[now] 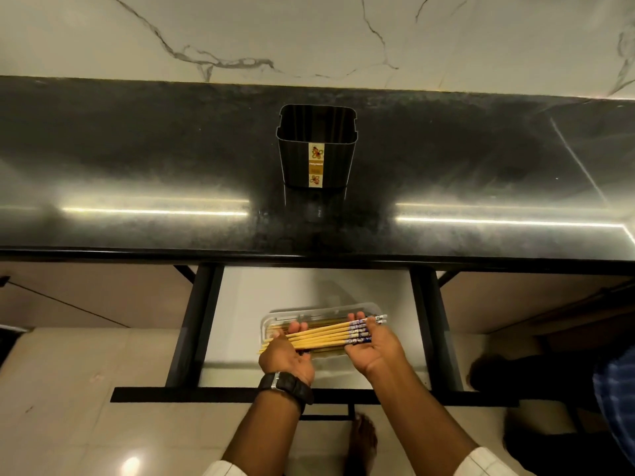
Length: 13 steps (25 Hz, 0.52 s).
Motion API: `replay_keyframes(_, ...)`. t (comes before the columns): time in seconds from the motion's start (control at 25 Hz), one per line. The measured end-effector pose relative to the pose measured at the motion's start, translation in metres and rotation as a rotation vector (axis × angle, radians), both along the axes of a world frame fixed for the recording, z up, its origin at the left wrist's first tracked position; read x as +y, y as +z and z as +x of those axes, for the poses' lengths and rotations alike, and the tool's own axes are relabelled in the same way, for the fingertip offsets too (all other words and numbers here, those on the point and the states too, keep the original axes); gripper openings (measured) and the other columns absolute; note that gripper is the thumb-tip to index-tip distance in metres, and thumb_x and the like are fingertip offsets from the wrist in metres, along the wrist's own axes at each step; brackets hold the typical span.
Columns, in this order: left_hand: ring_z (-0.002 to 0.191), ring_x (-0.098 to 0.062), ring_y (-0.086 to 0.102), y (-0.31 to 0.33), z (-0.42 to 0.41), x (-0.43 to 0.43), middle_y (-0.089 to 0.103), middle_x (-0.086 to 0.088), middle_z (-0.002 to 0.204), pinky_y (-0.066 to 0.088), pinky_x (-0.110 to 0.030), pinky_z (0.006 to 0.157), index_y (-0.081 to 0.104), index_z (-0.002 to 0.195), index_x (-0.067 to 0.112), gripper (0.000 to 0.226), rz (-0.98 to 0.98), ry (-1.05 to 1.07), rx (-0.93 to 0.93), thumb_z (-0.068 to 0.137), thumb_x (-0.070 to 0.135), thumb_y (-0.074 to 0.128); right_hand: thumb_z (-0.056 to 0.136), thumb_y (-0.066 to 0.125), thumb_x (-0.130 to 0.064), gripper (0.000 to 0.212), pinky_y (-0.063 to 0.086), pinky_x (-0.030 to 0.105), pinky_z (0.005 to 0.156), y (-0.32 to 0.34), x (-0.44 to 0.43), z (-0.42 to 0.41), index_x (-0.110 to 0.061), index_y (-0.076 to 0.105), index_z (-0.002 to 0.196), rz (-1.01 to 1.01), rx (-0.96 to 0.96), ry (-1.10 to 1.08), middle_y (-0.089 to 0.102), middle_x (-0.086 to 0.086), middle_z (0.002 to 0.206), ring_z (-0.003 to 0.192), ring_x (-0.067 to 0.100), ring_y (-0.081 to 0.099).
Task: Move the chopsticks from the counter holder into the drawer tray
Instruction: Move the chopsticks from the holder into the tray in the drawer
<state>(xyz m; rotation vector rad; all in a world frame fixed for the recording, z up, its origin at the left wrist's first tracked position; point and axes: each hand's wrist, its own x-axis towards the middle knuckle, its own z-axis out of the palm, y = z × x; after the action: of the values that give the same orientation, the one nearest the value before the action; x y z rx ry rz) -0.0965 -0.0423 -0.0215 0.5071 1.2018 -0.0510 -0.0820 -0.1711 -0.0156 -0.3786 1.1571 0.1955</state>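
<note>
A dark, glossy worktop point(137, 159) runs under a marbled wall, and below its front edge the drawer point(309, 290) stands pulled out towards you. On the worktop the black holder point(316, 156) looks empty from this angle, well beyond your hands.

You have the chopsticks point(323, 335) as one bundle, lying across both hands. Your left hand point(287, 355) cradles the plain tips, its fingers point(298, 327) curled up loosely round the far side. Your right hand point(372, 345) cups the blue-patterned ends, which jut out past its fingers to the right. Neither hand is clenched; both are half-curled, carrying the bundle on palm and fingers.

What counts now is the lie of the bundle against the tray point(285, 316). The clear tray sits directly beneath your fingers, its long side running left to right, and a few sticks seem to lie in it already, though the plastic makes that hard to read. The bundle's long axis runs nearly the same way, slightly skewed, the right end further from you. So the coming move is probably short: square the sticks to the tray, lower both hands together, and let your fingers uncurl. The overhanging right ends look likeliest to catch the tray's end wall.
</note>
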Motion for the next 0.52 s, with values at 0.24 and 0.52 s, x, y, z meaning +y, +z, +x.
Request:
replay_keyframes(0.24,0.092,-0.027,0.068,-0.001,0.003,0.008,0.066,-0.006,0.090,0.042,-0.056,0.104,0.056,0.098,0.018,0.029,-0.101,-0.019,-0.021,0.105,0.040,0.038,0.108,0.034,-0.046,0.044,0.045,0.054,0.101,-0.008,-0.008,0.008,-0.018,0.049,0.077,0.005,0.043,-0.066,0.045,0.002,0.069,0.063,0.020,0.049)
replay_keyframes(0.52,0.068,-0.023,0.062,-0.012,0.009,0.026,0.056,-0.004,0.072,0.050,-0.052,0.099,0.051,0.081,0.018,0.042,-0.105,0.117,0.008,0.107,0.037,0.023,0.110,0.040,-0.029,0.035,0.051,0.051,0.090,-0.011,-0.006,0.009,-0.010,0.056,0.085,0.004,0.072,0.101,0.057,0.008,0.076,0.075,0.027,0.061)
